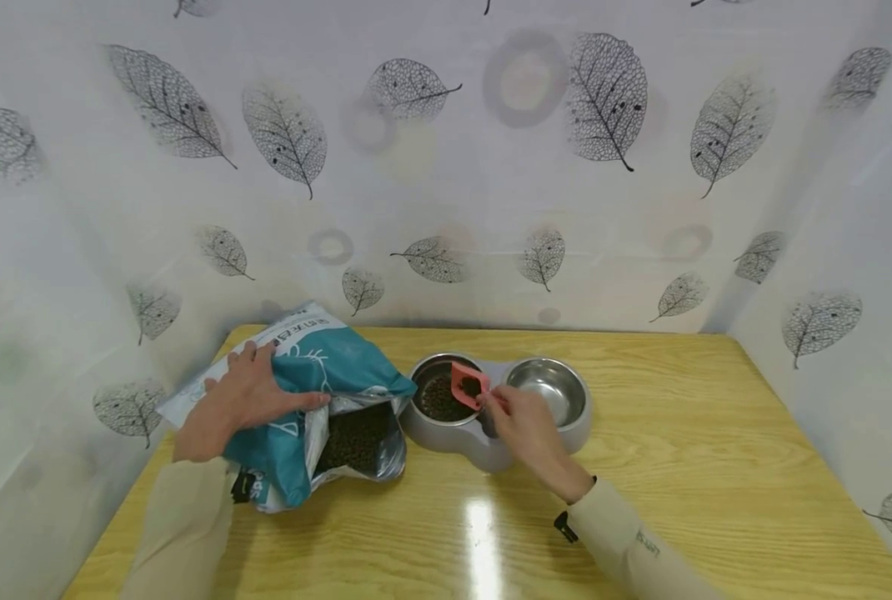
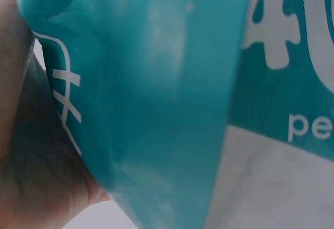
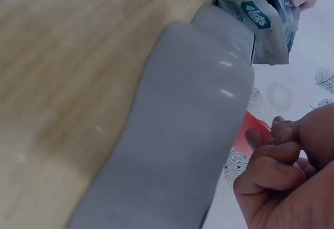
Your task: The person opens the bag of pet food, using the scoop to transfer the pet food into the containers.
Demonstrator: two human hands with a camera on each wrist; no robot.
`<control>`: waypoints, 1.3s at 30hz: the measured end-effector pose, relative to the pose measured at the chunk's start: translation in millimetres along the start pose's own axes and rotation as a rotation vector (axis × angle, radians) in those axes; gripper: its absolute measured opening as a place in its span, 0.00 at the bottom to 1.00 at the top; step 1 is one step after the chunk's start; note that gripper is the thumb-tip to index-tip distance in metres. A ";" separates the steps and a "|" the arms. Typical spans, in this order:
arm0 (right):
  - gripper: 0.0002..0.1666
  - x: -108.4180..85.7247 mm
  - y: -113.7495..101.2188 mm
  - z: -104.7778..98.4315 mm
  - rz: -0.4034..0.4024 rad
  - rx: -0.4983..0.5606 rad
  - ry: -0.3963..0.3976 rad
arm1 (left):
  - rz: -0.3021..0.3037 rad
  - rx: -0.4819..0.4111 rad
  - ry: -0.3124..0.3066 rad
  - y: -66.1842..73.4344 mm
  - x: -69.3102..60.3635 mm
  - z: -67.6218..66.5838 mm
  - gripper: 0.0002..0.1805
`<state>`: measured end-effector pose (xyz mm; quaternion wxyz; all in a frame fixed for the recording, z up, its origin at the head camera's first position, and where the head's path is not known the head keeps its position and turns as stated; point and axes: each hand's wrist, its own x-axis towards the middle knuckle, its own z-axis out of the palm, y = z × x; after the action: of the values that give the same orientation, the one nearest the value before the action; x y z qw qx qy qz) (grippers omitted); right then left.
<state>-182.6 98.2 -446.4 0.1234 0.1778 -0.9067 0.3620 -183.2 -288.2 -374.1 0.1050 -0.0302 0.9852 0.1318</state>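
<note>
My left hand (image 1: 247,396) grips a teal and white pet food bag (image 1: 359,358), its thumb along the torn mouth. Brown kibble (image 1: 353,439) shows inside the bag, which leans with its mouth toward the bowls. In the left wrist view the bag (image 2: 156,93) hides most of the fingers. My right hand (image 1: 528,425) pinches the handle of a small red scoop (image 1: 457,375) with kibble in it. The scoop is tilted over the left bowl of a grey double pet bowl (image 1: 446,437); kibble lies in that bowl. In the right wrist view curled fingers (image 3: 276,166) hold the scoop.
The right-hand steel bowl (image 1: 554,387) of the double pet bowl has a bare, shiny bottom. Everything stands on a yellow wooden table (image 1: 679,433). A white leaf-patterned curtain (image 1: 446,192) encloses its back and sides.
</note>
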 end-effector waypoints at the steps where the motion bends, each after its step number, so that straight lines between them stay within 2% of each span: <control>1: 0.17 1.6 -0.7 -0.7 -0.020 -0.033 0.003 | 0.000 0.000 0.000 0.3 -0.2 -0.3 0.77; 7: 0.21 11.2 -6.2 -2.0 -0.033 -0.196 -0.025 | 0.003 0.001 0.005 0.6 0.2 0.1 0.77; 12: 0.19 11.9 -8.3 2.3 -0.039 -0.205 -0.099 | 0.004 -0.001 0.005 1.2 -0.2 1.1 0.77; 15: 0.19 9.8 -8.4 4.3 -0.051 -0.225 -0.109 | 0.005 -0.005 0.006 1.4 -0.1 2.2 0.76; 21: 0.19 9.3 -10.5 -1.2 -0.083 -0.337 -0.042 | -0.001 0.007 0.006 0.6 0.7 2.0 0.76; 25: 0.19 9.5 -11.8 -6.0 -0.137 -0.401 -0.007 | -0.001 0.013 0.006 0.1 1.2 0.2 0.76; 32: 0.21 2.8 -9.5 -8.6 -0.248 -0.545 0.115 | 0.002 0.007 0.004 0.6 0.7 -0.5 0.76; 35: 0.20 1.8 -9.6 -9.7 -0.223 -0.497 0.108 | 0.004 0.004 0.003 0.4 0.8 0.0 0.76; 39: 0.19 1.7 -14.2 -14.5 -0.093 -0.239 0.006 | 0.005 0.003 0.004 0.1 0.9 0.1 0.76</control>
<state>-176.9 98.3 -426.8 0.1632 0.2027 -0.9337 0.2460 -184.0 -288.2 -374.3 0.1026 -0.0278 0.9857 0.1305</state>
